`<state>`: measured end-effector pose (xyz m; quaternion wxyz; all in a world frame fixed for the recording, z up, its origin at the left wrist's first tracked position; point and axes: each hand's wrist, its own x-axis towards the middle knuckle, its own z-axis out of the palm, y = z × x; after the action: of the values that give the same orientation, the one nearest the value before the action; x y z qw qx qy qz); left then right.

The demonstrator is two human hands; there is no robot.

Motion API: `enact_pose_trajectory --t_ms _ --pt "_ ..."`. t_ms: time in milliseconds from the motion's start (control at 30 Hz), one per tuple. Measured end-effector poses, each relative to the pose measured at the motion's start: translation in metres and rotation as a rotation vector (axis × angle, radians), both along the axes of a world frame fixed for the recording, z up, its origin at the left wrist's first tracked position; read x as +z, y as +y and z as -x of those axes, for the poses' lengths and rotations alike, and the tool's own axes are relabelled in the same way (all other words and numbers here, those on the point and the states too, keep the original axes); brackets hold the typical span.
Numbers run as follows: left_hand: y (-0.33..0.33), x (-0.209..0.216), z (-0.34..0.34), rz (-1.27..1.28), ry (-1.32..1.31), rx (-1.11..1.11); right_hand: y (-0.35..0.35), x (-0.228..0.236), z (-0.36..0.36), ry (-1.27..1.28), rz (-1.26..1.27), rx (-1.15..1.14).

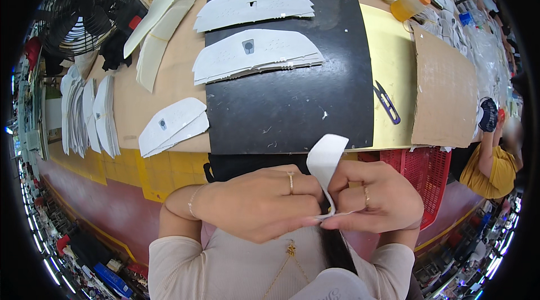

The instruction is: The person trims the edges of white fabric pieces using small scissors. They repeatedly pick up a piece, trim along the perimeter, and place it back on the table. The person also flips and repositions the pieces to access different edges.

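Observation:
In front of my chest, just off the near edge of the table, both hands pinch a bent white panel [326,159]. Its upper end sticks up between them, and its lower edge is caught between thumbs and fingers. My left hand [264,201] and my right hand [379,196] are closed on it, nearly touching. Beyond them lies a black mat [292,111] with two stacks of curved white panels, a far stack [230,12] and a nearer stack [225,58] showing a grey patch. A few similar panels [177,123] lie at the mat's left edge.
Purple-handled thread snips [387,103] rest on a yellow sheet [388,35], beside cardboard [444,92]. Two bottles, one with orange liquid [406,8], stand back right. A black fan [93,5] and cream strips [160,30] are left. A red basket [430,170] stands below the table, right.

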<state>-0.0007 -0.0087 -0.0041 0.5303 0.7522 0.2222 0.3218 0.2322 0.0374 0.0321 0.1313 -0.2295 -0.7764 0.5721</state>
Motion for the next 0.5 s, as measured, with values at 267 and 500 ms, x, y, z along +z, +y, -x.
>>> enact_pose_trajectory --t_ms 267,500 --pt "-0.007 -0.011 0.034 0.364 -0.029 0.089 -0.007 -0.025 -0.034 0.403 0.64 -0.528" --pt "0.005 -0.032 0.026 0.458 -0.152 0.213 -0.015 -0.016 -0.003 0.17 0.397 -0.542"
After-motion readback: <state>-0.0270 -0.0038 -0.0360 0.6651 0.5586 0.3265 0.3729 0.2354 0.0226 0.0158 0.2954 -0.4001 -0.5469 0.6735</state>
